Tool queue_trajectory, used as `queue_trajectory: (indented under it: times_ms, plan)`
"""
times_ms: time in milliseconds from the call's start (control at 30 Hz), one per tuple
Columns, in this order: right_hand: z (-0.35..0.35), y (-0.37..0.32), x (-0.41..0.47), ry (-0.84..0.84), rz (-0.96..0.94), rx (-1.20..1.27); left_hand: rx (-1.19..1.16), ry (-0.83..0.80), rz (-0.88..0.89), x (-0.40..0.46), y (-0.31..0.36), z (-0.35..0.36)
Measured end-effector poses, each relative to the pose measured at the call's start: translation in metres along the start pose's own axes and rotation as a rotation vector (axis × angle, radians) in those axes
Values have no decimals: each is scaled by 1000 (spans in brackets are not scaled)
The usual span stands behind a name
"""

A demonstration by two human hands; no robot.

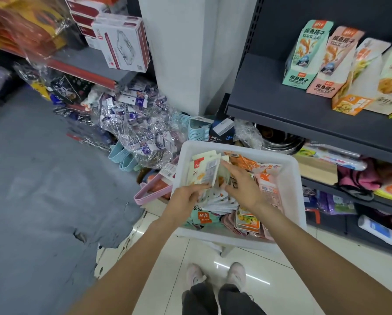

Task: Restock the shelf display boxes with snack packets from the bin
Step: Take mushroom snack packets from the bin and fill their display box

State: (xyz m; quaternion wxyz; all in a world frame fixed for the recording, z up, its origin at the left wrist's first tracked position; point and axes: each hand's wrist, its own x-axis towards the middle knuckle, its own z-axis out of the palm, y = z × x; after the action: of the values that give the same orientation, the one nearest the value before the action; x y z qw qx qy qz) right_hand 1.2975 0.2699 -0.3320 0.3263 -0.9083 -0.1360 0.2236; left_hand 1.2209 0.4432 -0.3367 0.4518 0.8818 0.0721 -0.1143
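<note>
i'm gripping a stack of cream packets [204, 170] upright in my left hand [186, 198]; my right hand [240, 185], fingers loose, is reaching beside it in the bin [290, 189], display boxes [327, 60] waiting upper right.

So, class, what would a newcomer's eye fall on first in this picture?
Two bare hands meet over a white bin of snack packets at centre: the left hand pinches a stack of cream packets, the right hand reaches in beside it. Upper right, tall display boxes line a dark shelf.
</note>
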Motion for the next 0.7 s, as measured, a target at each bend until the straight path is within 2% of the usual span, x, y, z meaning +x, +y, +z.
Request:
queue_trajectory:
  times_ms: [67, 133, 233, 333, 433, 533, 700]
  plan:
    - [5, 0, 5, 26, -25, -31, -33, -28, 52, 3, 6, 0]
    - [8, 2, 9, 121, -60, -18, -76, -49, 55, 6, 9, 1]
    - [2, 2, 6, 292, -78, 36, -181, 4, -19, 7, 6, 2]
    - [-14, -1, -3, 467, -21, -23, -245, 54, -126, 6, -2, 4]
    - [-29, 1, -7, 430, -46, -50, -202, -24, -199, 10, -4, 6]
    - [-36, -2, -9, 372, -118, 28, -191, -87, -242, 16, -4, 9]
    - [-38, -15, -13, 414, -86, 162, -193, -83, -253, 18, -10, 14]
